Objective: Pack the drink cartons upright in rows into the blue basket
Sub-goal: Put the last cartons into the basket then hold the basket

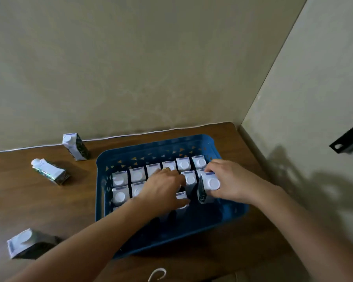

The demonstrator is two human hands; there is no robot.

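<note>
Right hand (226, 180) closes its grip on a white-capped dark drink carton (209, 185), lowering it upright into the blue plastic basket (228, 216) right of centre; left hand (163, 186) lies open, steadying neighbouring cartons so rows stay tight.

Open near half of blue basket (222, 217); packed cartons (138, 176) behind.

A single head-worn, wide-angle view looks forward and steeply down from above and behind both forearms. It sits close over the brown tabletop (49, 200), which fills the lower half of the frame. The left grip (163, 187) and the right grip (225, 180) lie just below centre, over the blue basket (192, 233). Beyond the grips a beige wall (130, 58) fills the upper half. To the right of the right grip a second wall (314, 98) meets it at a corner. Straight edges bow from lens distortion.
</note>
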